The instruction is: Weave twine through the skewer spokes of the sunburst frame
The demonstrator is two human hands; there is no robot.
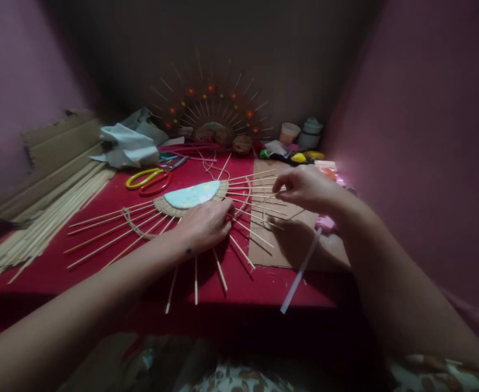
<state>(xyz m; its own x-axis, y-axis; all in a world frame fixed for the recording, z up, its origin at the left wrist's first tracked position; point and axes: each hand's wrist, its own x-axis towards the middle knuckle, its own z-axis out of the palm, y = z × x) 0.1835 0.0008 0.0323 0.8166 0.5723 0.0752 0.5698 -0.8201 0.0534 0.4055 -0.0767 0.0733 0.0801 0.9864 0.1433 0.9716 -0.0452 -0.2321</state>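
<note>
A half-round fan-like piece lies on the red cloth, its centre a pale blue patterned fabric (192, 195) edged with coiled twine (164, 207). Thin wooden sticks (94, 237) radiate from that edge, and a loop of twine (135, 227) runs across the left ones. My left hand (208, 226) rests over the lower sticks beside the fabric, its fingers curled together at the sticks. Above the right-hand stick ends is my right hand (302, 188), thumb and fingers drawn together near the twine; what they hold is too small to make out.
Scissors (149, 179), a wood-stick bundle (30, 234) and crumpled pale cloth (127, 146) lie left. A cardboard sheet (288, 247) and a pink glue gun with a glue stick (302, 272) are right. Behind stand a flowered stick fan (210, 95), a twine ball (242, 144) and a cup (289, 133).
</note>
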